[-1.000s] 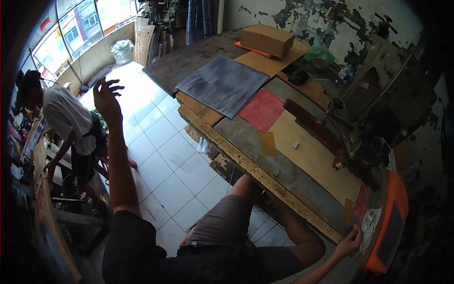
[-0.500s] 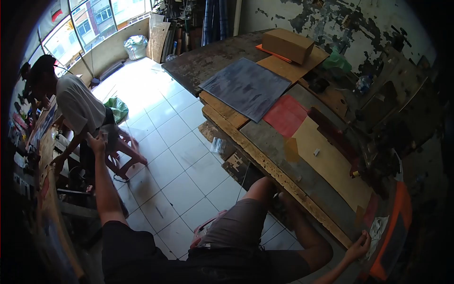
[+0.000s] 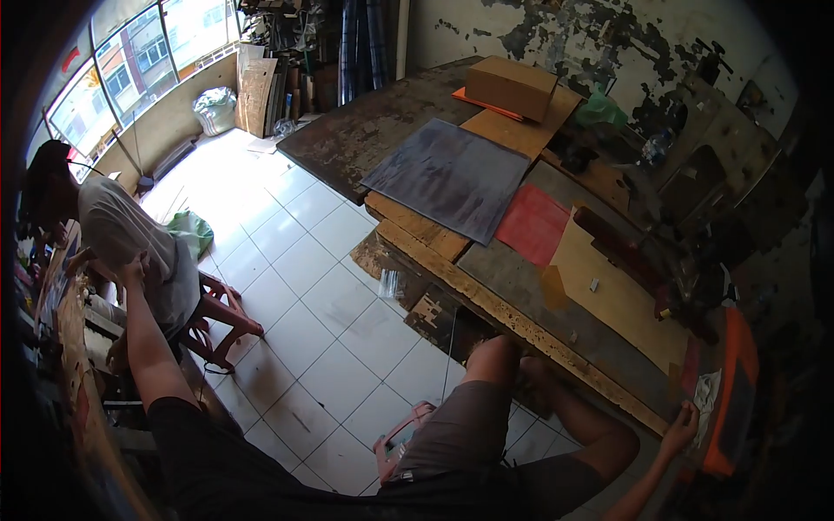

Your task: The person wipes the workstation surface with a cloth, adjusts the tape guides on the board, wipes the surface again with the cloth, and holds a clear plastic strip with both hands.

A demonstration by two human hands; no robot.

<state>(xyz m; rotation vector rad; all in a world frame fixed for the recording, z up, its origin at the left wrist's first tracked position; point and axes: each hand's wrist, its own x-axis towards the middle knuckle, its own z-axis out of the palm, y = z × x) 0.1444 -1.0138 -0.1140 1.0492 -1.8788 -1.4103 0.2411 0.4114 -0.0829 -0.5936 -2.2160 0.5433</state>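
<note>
My left hand [image 3: 132,271] is raised at the left, in front of the grey shirt [image 3: 130,230] of a co-worker seated on a red stool [image 3: 228,321]. Its fingers are drawn together; whatever they hold is too small to make out. At the lower right, my right hand [image 3: 684,424] is pinched closed by the bench corner, beside a crumpled whitish cloth or paper [image 3: 707,395]. I cannot make out anything between those fingertips. A long tan sheet [image 3: 608,291] lies on the bench, with a small pale piece [image 3: 593,284] on it.
The wooden bench [image 3: 512,328] also bears a dark sheet [image 3: 452,178], a red sheet [image 3: 534,224] and a cardboard box [image 3: 512,87]. An orange-edged object [image 3: 734,391] stands at the far right. Another work table [image 3: 74,347] runs along the left edge.
My left hand has come down and leftward from its raised position, its spread fingers now drawn together. The right hand remains by the crumpled cloth or paper. The camera view has shifted.
</note>
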